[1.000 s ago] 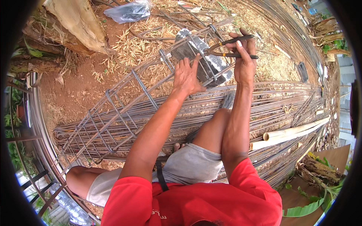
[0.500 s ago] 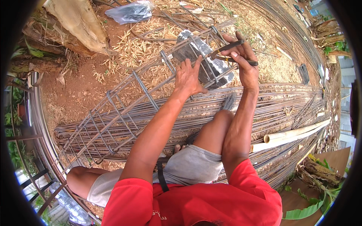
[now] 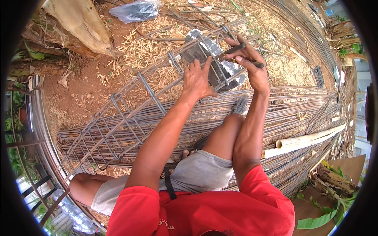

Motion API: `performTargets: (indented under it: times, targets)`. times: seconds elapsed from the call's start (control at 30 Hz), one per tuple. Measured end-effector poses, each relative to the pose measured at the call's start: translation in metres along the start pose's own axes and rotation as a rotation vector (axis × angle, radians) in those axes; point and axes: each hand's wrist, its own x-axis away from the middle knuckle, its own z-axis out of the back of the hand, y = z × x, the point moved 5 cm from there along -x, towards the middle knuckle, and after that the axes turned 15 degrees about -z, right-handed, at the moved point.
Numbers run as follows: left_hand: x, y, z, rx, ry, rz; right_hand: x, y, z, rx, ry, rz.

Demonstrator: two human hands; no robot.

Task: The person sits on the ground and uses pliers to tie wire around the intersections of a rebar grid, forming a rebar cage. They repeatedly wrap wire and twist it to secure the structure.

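Reddish soil (image 3: pixel 75 94) spreads under everything, covered with dry straw (image 3: pixel 132 49) toward the top and bending at the fisheye rim. Long steel rods (image 3: pixel 291 102) lie in a broad, loose stack across the middle, running from left to right. Over them, slanting from lower left to upper centre, stretches the cage (image 3: pixel 151 93), long bars joined by square hoops. Below it sits the person, in a red shirt (image 3: pixel 220 208) and grey shorts (image 3: pixel 197 173), one knee raised near the rods. Cut trunks (image 3: pixel 76 27) fill the upper left corner. Bamboo (image 3: pixel 307 137), pale, lies on the stack at right. Beneath the cage's upper end is a dark block (image 3: pixel 193 54) with a whitish, speckled edge; a clear plastic bag (image 3: pixel 136 11) rests on the ground farther up. The left hand (image 3: pixel 197 80) lies spread on the cage beside the block, thumb well away from the fingers. The right hand (image 3: pixel 258 76) holds pliers (image 3: pixel 236 48), their dark handles apart and their head at a hoop near the left fingertips; whether they bite anything, I cannot tell. Smallest, a tuft of thin wire (image 3: pixel 241 104) sits by the raised knee.
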Motion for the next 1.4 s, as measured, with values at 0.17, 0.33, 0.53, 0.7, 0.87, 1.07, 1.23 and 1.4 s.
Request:
performTargets:
  times: [0.17,0.33,0.53,0.7,0.87,1.07,1.23,1.4]
  targets:
    - [-0.001,-0.001,-0.002,-0.003,0.008,-0.003,-0.007,0.01,0.016,-0.274,0.045,0.119]
    - [-0.002,-0.002,-0.004,-0.047,0.019,-0.012,-0.012,0.025,0.03,-0.359,0.033,0.119]
    - [-0.003,-0.003,-0.005,0.006,0.007,-0.015,-0.015,0.041,0.045,-0.408,0.06,0.126]
    - [-0.003,-0.003,-0.003,0.004,0.022,-0.027,-0.019,0.047,0.055,-0.448,0.073,0.136]
    - [-0.004,-0.005,-0.004,0.012,0.003,-0.016,-0.019,0.042,0.055,-0.488,0.042,0.146]
    - [-0.005,-0.004,-0.006,-0.027,0.009,-0.006,-0.016,0.038,0.049,-0.443,0.025,0.161]
    - [-0.005,-0.004,-0.007,-0.038,0.022,-0.014,-0.018,0.043,0.054,-0.462,-0.004,0.157]
    - [-0.005,-0.005,-0.008,-0.003,0.01,-0.01,-0.026,0.057,0.067,-0.648,0.016,0.169]
